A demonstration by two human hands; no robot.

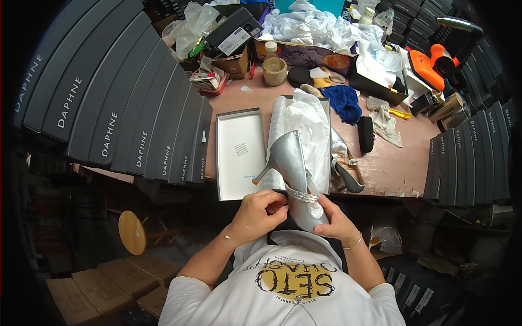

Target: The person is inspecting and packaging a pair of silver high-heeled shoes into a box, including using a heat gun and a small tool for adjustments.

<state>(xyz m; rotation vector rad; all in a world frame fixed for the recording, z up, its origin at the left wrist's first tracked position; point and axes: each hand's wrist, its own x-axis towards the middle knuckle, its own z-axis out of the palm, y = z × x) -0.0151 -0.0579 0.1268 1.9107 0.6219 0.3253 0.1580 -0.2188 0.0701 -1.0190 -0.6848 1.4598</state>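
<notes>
A silver high-heeled shoe is held up before my chest, its heel raised to the left and its toe toward me. Around its front runs a glittery strap. My right hand grips the toe from the right side. Beside the strap, on the left, my left hand is closed with its fingers curled; whatever they pinch is hidden. Behind the shoe lies a shoebox with white tissue paper in it. A second silver shoe rests on the table right of that box.
An upturned box lid lies left of the shoebox. Stacked dark shoeboxes line the left, with more boxes at the right. Farther back are a jar, a blue cloth, a black brush-like block and an orange tool.
</notes>
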